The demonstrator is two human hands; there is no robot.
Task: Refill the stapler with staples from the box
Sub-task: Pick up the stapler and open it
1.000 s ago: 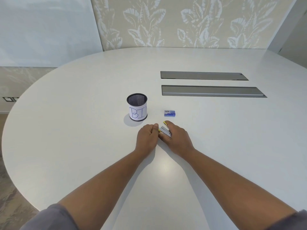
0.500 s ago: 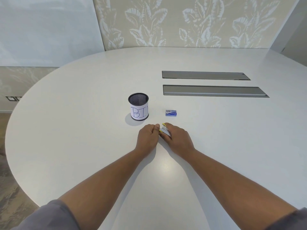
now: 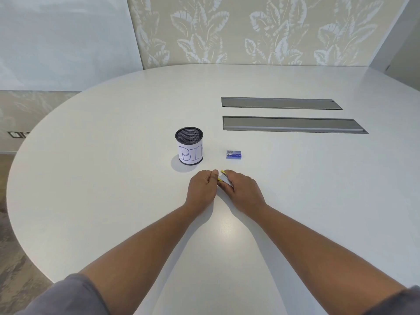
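Observation:
A small yellow and silver stapler (image 3: pixel 224 178) sits between my two hands near the middle of the white table (image 3: pixel 113 178). My right hand (image 3: pixel 242 189) is curled over it from the right and hides most of it. My left hand (image 3: pixel 203 186) pinches its front end with thumb and curled fingers. A small blue staple box (image 3: pixel 233 154) lies closed on the table just beyond the hands, apart from them.
A black mesh cup (image 3: pixel 189 145) with a paper label reading "BIN" stands left of the box. Two long grey cable hatches (image 3: pixel 293 125) are set into the table farther back on the right. The table's curved edge runs along the left.
Both hands stay on the stapler in nearly the same place. Less of the stapler's silver part shows between them than a second ago.

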